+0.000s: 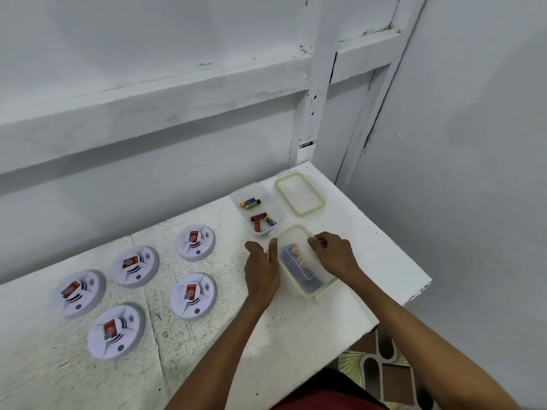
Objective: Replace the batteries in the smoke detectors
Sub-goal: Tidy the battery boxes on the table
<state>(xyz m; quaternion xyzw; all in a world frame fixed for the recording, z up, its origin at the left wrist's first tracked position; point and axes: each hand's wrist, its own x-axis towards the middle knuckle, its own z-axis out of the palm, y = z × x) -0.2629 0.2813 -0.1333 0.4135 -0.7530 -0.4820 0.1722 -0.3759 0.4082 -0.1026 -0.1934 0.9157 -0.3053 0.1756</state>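
Battery container [307,279], lid on, gripped at sides by left hand [262,267] and right hand [334,255].

seen from head height only, facing forward and down onto the desk [296,335], close above it; wide-angle, with the wall [148,69] behind curving and a strip of floor [381,365] caught at lower right.

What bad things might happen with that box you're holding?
The left hand and right hand grip the lidded box close to the table edge. If it pops open suddenly, the batteries inside might spill and roll off. The open box with loose batteries sits right beside it, so the two lots might get mixed up.
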